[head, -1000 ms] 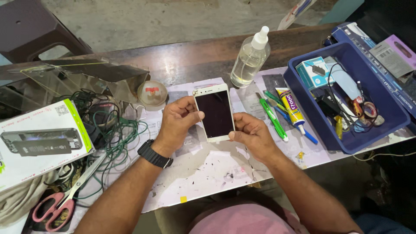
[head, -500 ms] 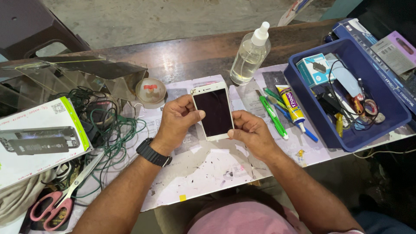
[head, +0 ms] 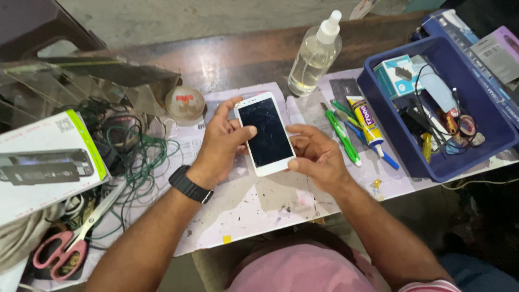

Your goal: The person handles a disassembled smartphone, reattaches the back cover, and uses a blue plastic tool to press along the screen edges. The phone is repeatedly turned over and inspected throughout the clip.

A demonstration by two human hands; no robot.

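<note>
Seen from above, a person holds a white smartphone (head: 266, 133) with a dark, cracked screen over a stained paper-covered desk (head: 254, 203). The left hand (head: 223, 145), a black watch (head: 190, 184) on its wrist, grips the phone's left edge, fingers (head: 242, 132) curled onto the screen. The right hand (head: 316, 156) cups the lower right edge, fingers loosely bent around it. Just right lie green and blue pens (head: 343, 135) and a yellow glue tube (head: 366, 122), then a blue tray (head: 476, 94) of parts. A clear spray bottle (head: 312, 57) stands behind; pink-handled scissors (head: 66, 243) lie far left.
</note>
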